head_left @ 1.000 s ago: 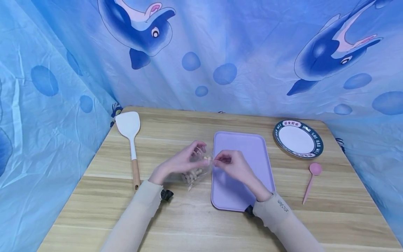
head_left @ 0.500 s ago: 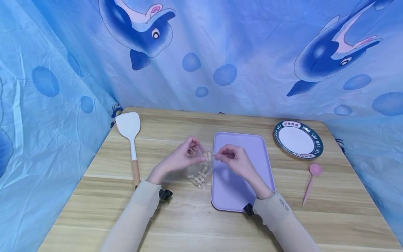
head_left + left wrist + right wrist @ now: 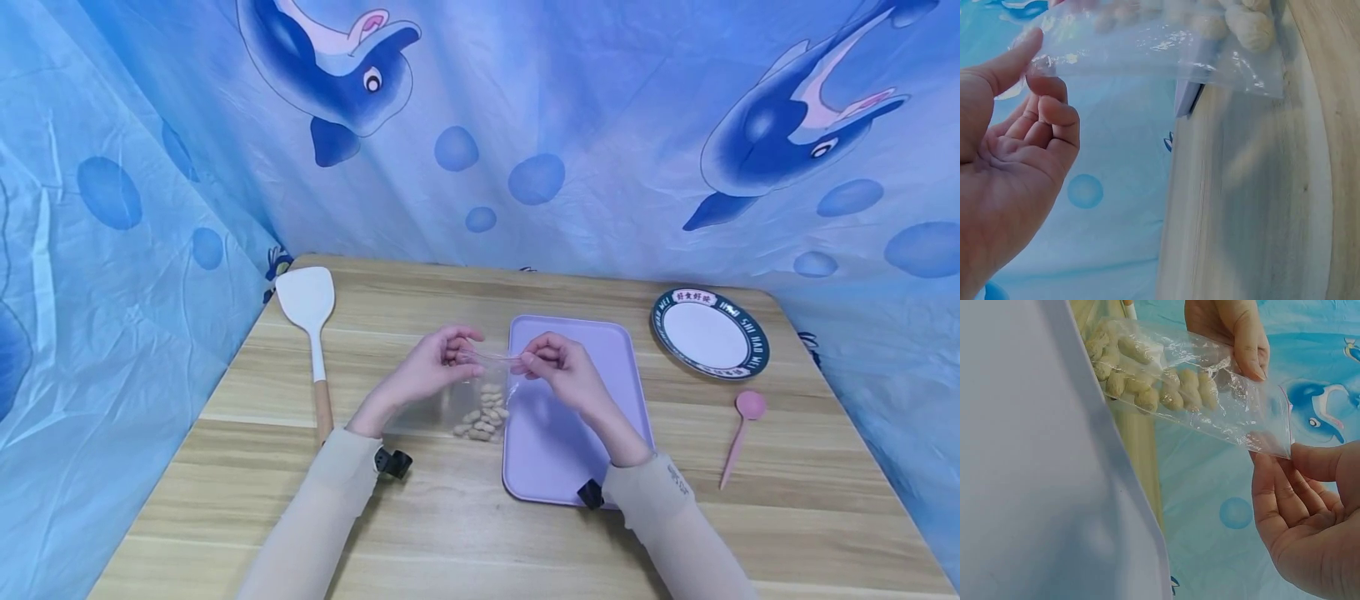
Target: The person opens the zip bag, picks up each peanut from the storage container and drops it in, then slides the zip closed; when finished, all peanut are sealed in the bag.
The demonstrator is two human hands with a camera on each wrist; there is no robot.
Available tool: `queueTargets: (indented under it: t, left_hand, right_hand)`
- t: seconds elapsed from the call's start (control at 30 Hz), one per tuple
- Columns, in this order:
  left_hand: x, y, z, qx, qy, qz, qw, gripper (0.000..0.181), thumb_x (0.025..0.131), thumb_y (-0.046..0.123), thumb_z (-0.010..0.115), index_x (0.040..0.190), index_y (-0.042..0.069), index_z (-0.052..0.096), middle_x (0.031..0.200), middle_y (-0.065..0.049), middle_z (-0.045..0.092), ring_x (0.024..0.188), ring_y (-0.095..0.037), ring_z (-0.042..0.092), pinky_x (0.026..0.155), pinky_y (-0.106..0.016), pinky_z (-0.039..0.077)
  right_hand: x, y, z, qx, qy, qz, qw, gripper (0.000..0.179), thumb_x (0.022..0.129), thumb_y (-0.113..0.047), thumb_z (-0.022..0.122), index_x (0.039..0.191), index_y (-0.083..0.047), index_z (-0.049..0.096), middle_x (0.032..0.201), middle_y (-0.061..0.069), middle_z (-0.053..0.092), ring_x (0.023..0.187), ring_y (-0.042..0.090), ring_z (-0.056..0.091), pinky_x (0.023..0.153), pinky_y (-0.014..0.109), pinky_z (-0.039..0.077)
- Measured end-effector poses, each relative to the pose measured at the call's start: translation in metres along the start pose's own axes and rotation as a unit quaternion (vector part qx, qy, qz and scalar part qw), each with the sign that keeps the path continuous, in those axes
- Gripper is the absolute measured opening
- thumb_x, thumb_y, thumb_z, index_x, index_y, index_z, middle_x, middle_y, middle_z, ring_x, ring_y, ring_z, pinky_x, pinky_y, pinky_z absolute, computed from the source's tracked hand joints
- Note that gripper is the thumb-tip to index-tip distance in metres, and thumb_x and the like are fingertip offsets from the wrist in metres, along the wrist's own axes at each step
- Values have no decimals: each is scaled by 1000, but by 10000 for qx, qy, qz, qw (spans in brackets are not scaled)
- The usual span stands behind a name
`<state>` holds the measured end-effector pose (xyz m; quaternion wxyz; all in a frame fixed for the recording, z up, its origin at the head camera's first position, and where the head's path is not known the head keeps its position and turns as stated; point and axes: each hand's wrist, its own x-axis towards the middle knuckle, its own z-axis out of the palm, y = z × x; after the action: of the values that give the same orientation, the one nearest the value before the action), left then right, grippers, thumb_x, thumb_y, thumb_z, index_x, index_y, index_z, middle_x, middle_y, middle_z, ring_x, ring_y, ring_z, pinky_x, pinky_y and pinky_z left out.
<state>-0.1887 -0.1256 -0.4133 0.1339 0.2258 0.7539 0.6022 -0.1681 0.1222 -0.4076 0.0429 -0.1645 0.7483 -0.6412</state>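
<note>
Between the two hands hangs a clear zip bag [image 3: 483, 410] with several unshelled peanuts [image 3: 1179, 392] gathered toward its bottom. My left hand [image 3: 438, 362] pinches the bag's upper left edge between thumb and forefinger; the left wrist view shows the thumb [image 3: 1019, 59] on the plastic and the other fingers curled below. My right hand [image 3: 562, 371] pinches the upper right corner, at the pink-lined zip strip [image 3: 1287, 415]. The bag is upright, just beside and partly over the left edge of a lilac tray [image 3: 570, 462].
A white spatula [image 3: 306, 298] with a wooden handle lies on the left of the wooden table [image 3: 420, 533]. At the right are a green-rimmed plate [image 3: 708, 332] and a pink spoon [image 3: 750, 406]. A blue dolphin-print curtain [image 3: 540, 108] stands behind.
The bag has swung from tilted and bunched to hanging upright, its top now stretched between both hands. Both hands have risen slightly, and the peanuts have settled lower in the bag.
</note>
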Motion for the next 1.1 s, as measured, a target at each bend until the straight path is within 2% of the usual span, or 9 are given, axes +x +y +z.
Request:
queueTargets:
  t: [0.1, 0.3, 0.43, 0.6, 0.77, 0.93, 1.1]
  left_hand:
    - [1, 0, 0, -10, -6, -175, 9998, 47, 87, 3, 74, 130, -7, 55, 98, -12, 69, 86, -23, 66, 77, -31, 57]
    - [3, -3, 3, -54, -64, -129, 9999, 35, 91, 5, 70, 122, -8, 61, 97, -13, 71, 87, -39, 67, 79, -47, 58]
    - [4, -5, 7, -100, 7, -62, 9999, 29, 92, 7, 69, 117, -8, 63, 98, -17, 71, 84, -43, 66, 73, -41, 59]
    - [5, -10, 11, -130, 220, -133, 9996, 25, 92, 9, 69, 112, -6, 67, 97, -17, 71, 74, -31, 64, 61, -27, 54]
    - [7, -12, 13, -188, 413, -301, 9985, 23, 92, 10, 71, 109, -6, 69, 93, -10, 72, 73, -17, 63, 61, -22, 52]
    - [7, -12, 15, -396, 455, -351, 9976, 22, 92, 9, 71, 108, -6, 69, 93, -8, 72, 75, -15, 64, 65, -22, 53]
    - [6, -10, 17, -647, 437, -392, 9962, 23, 92, 8, 70, 109, -7, 69, 94, -7, 72, 78, -15, 63, 68, -23, 53]
  right_hand:
    - [1, 2, -1, 85, 25, 76, 9999, 9, 97, 4, 58, 100, 12, 58, 92, 27, 71, 81, 18, 73, 75, 31, 59]
    - [3, 6, 1, 237, 122, 117, 9996, 11, 97, 6, 58, 101, 16, 56, 91, 29, 70, 77, 15, 72, 72, 30, 59]
    - [4, 11, 3, 282, 237, 132, 9992, 12, 96, 7, 58, 102, 17, 56, 91, 27, 70, 76, 12, 71, 72, 29, 58]
    - [5, 14, 6, 338, 487, 276, 9979, 11, 95, 6, 60, 102, 14, 58, 90, 23, 72, 74, 12, 70, 72, 28, 58]
    - [6, 13, 10, 449, 582, 534, 9959, 21, 95, 4, 61, 113, 13, 55, 88, 16, 72, 73, 13, 69, 73, 27, 56]
    - [5, 11, 15, 449, 284, 966, 9939, 38, 92, -3, 68, 126, 10, 56, 95, 8, 71, 82, 14, 67, 83, 27, 52]
    - [5, 11, 22, 365, 318, 1247, 9910, 31, 90, -10, 73, 115, 8, 67, 95, 3, 72, 88, 14, 64, 88, 29, 48]
